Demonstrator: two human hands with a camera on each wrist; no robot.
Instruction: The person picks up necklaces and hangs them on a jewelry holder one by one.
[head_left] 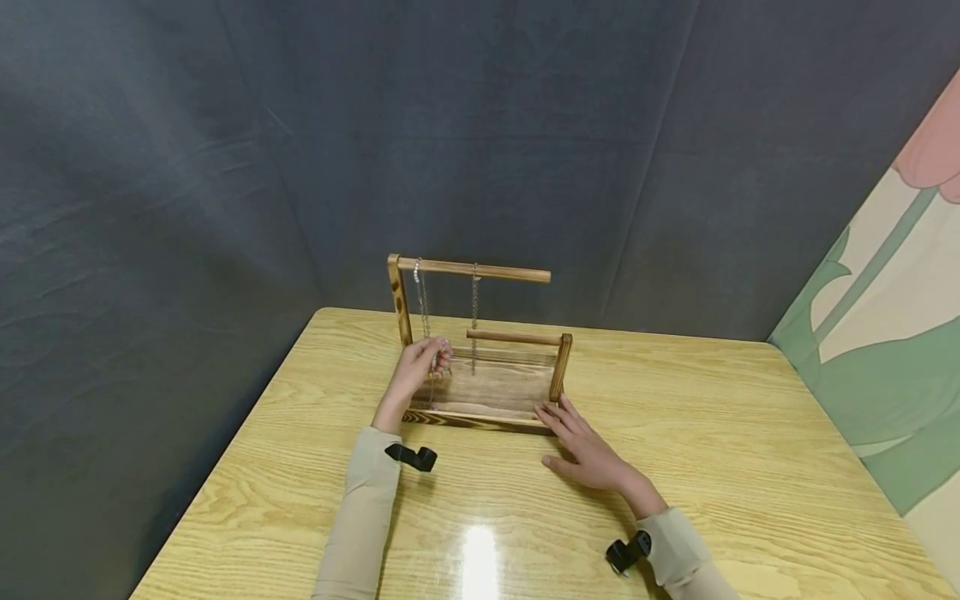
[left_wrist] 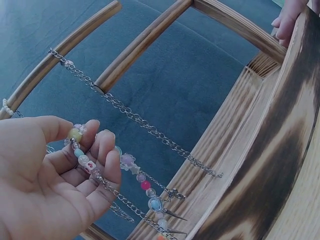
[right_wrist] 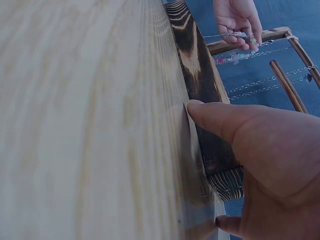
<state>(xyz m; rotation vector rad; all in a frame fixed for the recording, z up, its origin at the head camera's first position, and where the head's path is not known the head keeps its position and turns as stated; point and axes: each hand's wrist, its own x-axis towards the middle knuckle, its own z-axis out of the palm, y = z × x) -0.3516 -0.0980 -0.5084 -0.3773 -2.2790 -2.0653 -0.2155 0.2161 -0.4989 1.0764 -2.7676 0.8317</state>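
My left hand [head_left: 411,368] pinches a beaded chain necklace [left_wrist: 89,166] between thumb and fingers, at the left side of a wooden jewelry stand [head_left: 472,422]. Its pastel beads, a pink one and silver spikes dangle below the fingers in the left wrist view. Over the stand's upper bar [head_left: 513,272] hangs a silver chain [left_wrist: 145,124], right of the held necklace. Another chain with pale beads [head_left: 417,271] loops over the same bar farther left. Fingers extended, my right hand [head_left: 592,458] touches the stand's front right corner.
A shorter, lower bar [head_left: 517,337] reaches leftward from the stand's right post [head_left: 560,367]. The stand is on a yellow wood-grain table [head_left: 712,433]. Dark cloth [head_left: 480,150] hangs behind, and a flower-patterned panel [head_left: 885,333] borders the right side.
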